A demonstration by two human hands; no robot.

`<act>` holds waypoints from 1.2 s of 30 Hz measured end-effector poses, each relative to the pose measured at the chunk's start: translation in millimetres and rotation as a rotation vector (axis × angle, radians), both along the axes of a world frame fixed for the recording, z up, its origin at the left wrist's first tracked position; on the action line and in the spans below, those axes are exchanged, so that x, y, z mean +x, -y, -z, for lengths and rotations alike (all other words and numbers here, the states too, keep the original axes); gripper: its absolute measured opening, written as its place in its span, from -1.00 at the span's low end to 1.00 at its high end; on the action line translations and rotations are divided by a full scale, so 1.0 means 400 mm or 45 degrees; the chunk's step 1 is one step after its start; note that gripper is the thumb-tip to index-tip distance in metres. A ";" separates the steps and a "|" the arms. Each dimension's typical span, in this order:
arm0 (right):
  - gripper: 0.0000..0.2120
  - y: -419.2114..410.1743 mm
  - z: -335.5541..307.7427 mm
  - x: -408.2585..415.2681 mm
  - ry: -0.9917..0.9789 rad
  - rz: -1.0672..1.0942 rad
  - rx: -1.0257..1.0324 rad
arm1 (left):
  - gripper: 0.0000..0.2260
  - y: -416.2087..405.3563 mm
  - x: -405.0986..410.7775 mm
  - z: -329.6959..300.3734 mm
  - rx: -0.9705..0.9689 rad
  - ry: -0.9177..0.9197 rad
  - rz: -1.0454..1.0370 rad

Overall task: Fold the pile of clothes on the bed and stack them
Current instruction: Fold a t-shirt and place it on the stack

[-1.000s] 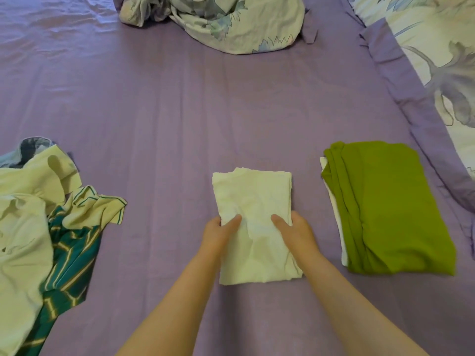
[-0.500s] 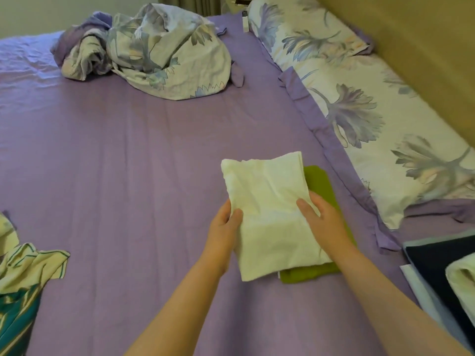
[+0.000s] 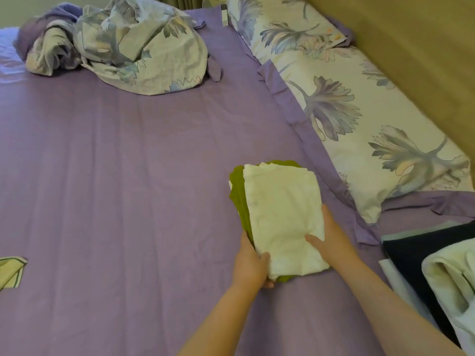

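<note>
hands, left hand (image 3: 250, 265) and right hand (image 3: 327, 233), grip folded white cloth (image 3: 280, 214) lying on green garment (image 3: 237, 199).

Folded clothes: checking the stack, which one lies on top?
The cream folded garment, held by both hands, lies atop the green folded garment, which shows only at its edges.

A bed (image 3: 108, 176) covered in a purple sheet carries a crumpled floral duvet (image 3: 133, 44) at its far end and floral pillows (image 3: 359, 119) along the right side. A folded green garment (image 3: 237, 199) lies on the sheet near the pillows, with a striped garment's corner (image 3: 10, 271) at the left edge and dark folded fabric (image 3: 421, 250) at lower right.
</note>
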State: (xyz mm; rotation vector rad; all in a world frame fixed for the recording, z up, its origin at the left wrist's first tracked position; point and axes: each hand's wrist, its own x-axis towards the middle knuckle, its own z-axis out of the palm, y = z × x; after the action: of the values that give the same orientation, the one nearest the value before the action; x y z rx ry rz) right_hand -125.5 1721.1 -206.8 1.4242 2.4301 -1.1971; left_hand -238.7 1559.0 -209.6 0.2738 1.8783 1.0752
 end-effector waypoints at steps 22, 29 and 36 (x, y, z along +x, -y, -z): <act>-0.66 0.618 -0.295 -0.139 0.294 -0.881 0.373 | -0.63 0.616 -0.053 -0.324 -0.652 -0.464 0.396; -0.65 0.963 -0.387 -0.210 0.147 -1.172 0.403 | -0.67 0.947 -0.039 -0.426 -0.669 -0.588 0.153; -0.63 1.327 -0.493 -0.215 0.083 -1.274 0.413 | -0.70 1.367 -0.015 -0.528 -0.669 -0.678 -0.074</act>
State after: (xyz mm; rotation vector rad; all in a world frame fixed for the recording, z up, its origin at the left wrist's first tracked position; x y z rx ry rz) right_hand -211.6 1190.2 -9.6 0.1174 2.7410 -0.5137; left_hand -244.8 1012.3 1.6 0.2100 2.5796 0.5316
